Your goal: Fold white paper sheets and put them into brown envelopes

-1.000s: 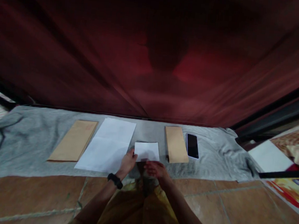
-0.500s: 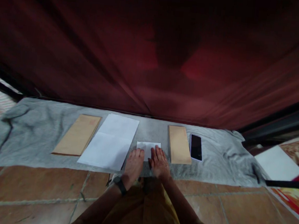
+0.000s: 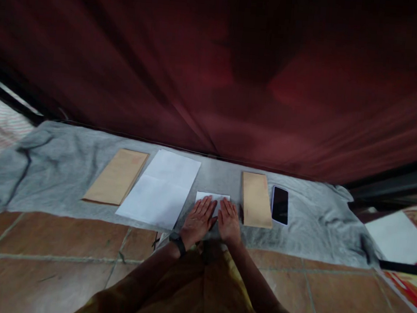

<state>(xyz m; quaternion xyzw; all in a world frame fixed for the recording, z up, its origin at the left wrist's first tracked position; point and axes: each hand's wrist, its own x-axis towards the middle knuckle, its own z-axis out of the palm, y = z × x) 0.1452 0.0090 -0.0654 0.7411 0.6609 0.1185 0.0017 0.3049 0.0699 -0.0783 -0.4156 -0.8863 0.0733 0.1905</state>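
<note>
A small folded sheet of white paper [image 3: 213,195] lies flat on the grey cloth, mostly covered by my hands. My left hand [image 3: 198,220] rests palm down across its left part, fingers stretched out; a dark watch is on that wrist. My right hand [image 3: 229,221] lies flat over its right part, fingers extended too. To the left is a stack of larger white sheets [image 3: 162,186] with a faint crease across the middle. Right of my hands sits a narrow pile of brown envelopes [image 3: 257,200].
Another brown envelope pile [image 3: 117,177] lies at the left. A phone [image 3: 280,205] with a dark screen is beside the right pile. The grey cloth [image 3: 315,229] covers a narrow surface against a dark red fabric wall [image 3: 212,113]. Tiled floor [image 3: 75,261] shows below.
My left hand has slid forward from the paper's near edge onto it and flattened. My right hand has straightened beside it. The whole view has shifted slightly.
</note>
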